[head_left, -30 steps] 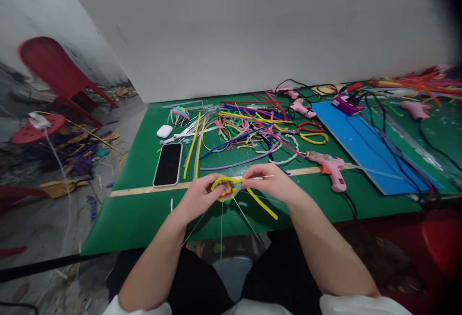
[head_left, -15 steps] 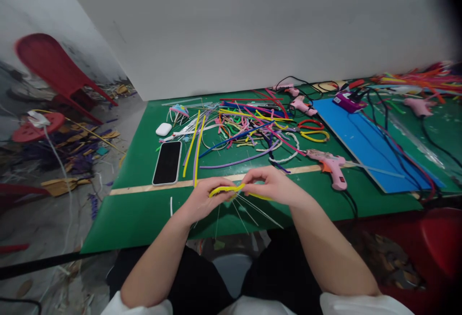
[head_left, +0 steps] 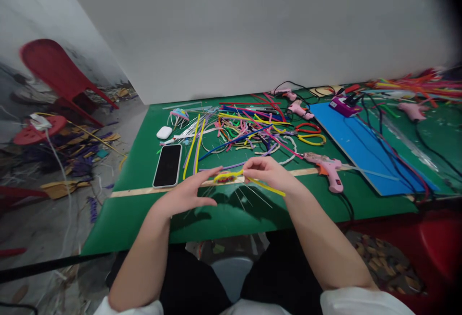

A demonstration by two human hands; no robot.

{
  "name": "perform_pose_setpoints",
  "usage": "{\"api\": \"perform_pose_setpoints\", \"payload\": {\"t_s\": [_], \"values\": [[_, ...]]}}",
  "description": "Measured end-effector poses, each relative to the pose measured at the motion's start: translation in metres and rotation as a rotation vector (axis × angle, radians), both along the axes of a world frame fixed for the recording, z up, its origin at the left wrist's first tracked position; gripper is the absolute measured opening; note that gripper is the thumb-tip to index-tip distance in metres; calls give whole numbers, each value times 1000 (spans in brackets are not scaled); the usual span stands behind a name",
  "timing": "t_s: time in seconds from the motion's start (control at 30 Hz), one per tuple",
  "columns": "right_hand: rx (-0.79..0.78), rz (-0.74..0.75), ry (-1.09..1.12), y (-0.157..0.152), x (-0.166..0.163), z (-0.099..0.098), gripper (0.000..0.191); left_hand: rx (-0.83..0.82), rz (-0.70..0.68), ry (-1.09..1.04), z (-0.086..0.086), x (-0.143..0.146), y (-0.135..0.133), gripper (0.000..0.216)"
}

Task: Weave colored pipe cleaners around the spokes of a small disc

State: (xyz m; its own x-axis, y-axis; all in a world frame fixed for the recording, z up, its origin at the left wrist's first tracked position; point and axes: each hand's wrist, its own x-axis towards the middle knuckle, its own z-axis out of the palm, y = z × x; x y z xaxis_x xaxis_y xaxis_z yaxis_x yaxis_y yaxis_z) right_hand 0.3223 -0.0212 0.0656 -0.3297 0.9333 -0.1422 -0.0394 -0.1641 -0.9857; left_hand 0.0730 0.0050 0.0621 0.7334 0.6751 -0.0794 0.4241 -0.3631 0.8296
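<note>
A small woven disc (head_left: pixel 227 177) of yellow, red and purple pipe cleaner hangs above the near part of the green table (head_left: pixel 144 209), seen edge-on, with thin white spokes fanning out under it. A loose yellow pipe cleaner tail (head_left: pixel 269 188) trails right from it. My right hand (head_left: pixel 269 173) pinches the disc at its right side. My left hand (head_left: pixel 187 194) hovers just left of the disc with fingers stretched out and apart, fingertips close to its rim, holding nothing.
A black phone (head_left: pixel 168 165) and a white earbud case (head_left: pixel 164 132) lie at left. A heap of coloured pipe cleaners (head_left: pixel 249 127) fills the middle. A pink glue gun (head_left: pixel 327 168) and blue board (head_left: pixel 364 146) are at right. Red chairs (head_left: pixel 54 72) stand on the littered floor at left.
My left hand has let go of the disc and opened, drawing slightly left. The disc turned from face-up to edge-on and rose a little, held now by my right hand alone.
</note>
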Motion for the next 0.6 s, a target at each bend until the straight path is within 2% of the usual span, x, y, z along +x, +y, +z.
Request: {"api": "perform_pose_setpoints", "payload": {"t_s": [0.1, 0.23, 0.3, 0.4, 0.5, 0.6], "values": [[121, -78, -144, 5, 1, 6, 18, -14, 75, -31, 1, -18, 15, 67], [349, -105, -422, 3, 1, 19, 16, 55, 288, -286, -2, -33, 30, 47], [441, -86, -505, 1, -1, 24, 15, 46, 326, -358, 6, -31, 33, 39], [562, -65, -558, 1, -6, 31, 15, 85, 237, -325, 32, -13, 32, 30], [674, -60, -577, 2, -11, 37, 13, 219, -5, -111, 61, 15, 28, 26], [704, -68, -565, 0, -15, 42, 11, 376, -40, -36, 75, 35, 22, 21]]}}
